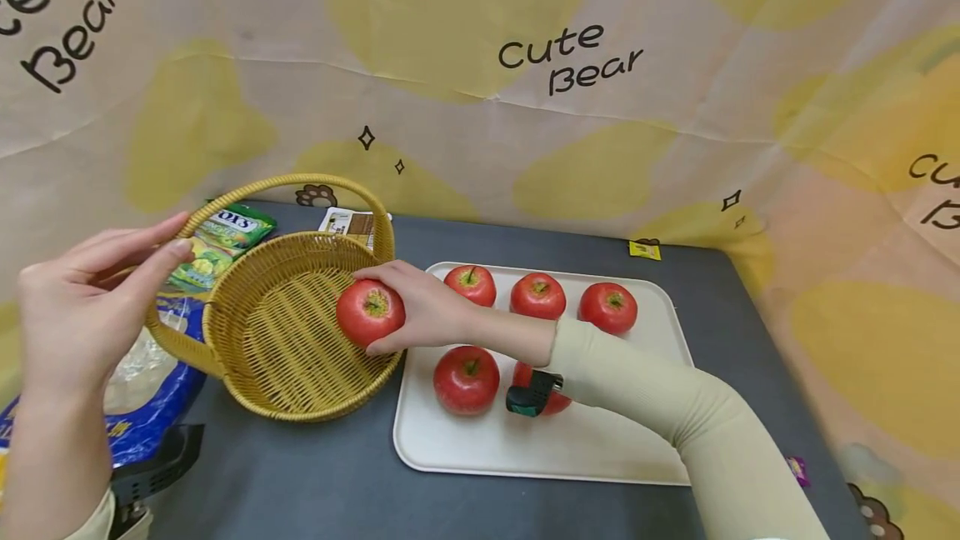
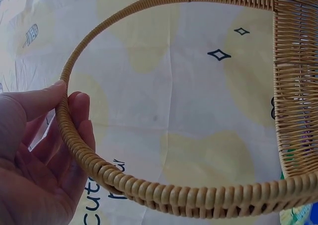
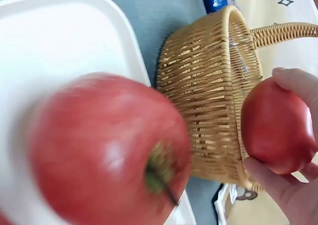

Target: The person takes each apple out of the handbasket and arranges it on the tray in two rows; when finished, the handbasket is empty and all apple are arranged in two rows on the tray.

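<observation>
My left hand (image 1: 93, 302) pinches the handle (image 2: 144, 192) of a yellow wicker basket (image 1: 300, 411) between thumb and fingers. In the head view, the inside of the basket shows only its bare woven bottom. A red apple (image 1: 371, 312) is in the grip of my right hand (image 1: 427, 307), over the basket's right rim. The right wrist view has this apple (image 3: 278, 128) beside the basket's opening, with thumb and fingers around it. More red apples (image 1: 467, 380) sit in two rows on a white tray (image 1: 442, 452) to the right of the basket. My right forearm crosses above the tray and partly hides one apple.
Behind the basket's left side lies a green snack bag (image 1: 236, 227), with a blue bag (image 1: 150, 432) nearer. A brown-and-white packet (image 1: 348, 223) is behind the basket. Small yellow (image 1: 645, 250) and purple (image 1: 798, 471) wrappers lie near the table's edges. A printed cloth (image 1: 480, 107) hangs behind.
</observation>
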`<state>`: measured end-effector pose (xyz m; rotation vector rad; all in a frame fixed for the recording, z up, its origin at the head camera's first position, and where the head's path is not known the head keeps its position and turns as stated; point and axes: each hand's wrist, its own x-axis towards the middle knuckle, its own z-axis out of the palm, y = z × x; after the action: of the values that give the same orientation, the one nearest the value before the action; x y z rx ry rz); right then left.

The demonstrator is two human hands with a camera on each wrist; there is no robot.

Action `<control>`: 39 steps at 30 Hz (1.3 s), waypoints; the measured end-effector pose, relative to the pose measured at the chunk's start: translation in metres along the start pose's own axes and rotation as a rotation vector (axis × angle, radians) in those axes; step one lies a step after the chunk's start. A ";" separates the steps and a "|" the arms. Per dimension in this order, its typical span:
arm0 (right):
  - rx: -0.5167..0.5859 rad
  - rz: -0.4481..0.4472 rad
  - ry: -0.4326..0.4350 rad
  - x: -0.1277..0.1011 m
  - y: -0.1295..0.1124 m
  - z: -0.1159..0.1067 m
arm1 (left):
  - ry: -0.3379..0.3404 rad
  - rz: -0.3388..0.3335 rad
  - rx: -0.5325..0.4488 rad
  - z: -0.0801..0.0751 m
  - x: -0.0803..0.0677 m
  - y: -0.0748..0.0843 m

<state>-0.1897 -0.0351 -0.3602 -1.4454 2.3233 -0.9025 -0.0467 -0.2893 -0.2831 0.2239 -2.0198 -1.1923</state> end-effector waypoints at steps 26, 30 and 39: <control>0.005 0.416 0.267 -0.195 0.066 -0.076 | 0.028 -0.207 -0.060 0.006 0.006 -0.003; -0.001 0.436 0.325 -0.223 0.076 -0.078 | 0.019 -0.203 -0.045 0.005 0.007 -0.010; 0.009 0.509 0.325 -0.277 0.098 -0.056 | 0.013 -0.273 0.079 0.005 0.009 -0.016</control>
<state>-0.1583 0.2593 -0.4065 -0.6717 2.7205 -1.0409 -0.0594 -0.2995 -0.2931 0.5595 -2.0745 -1.2717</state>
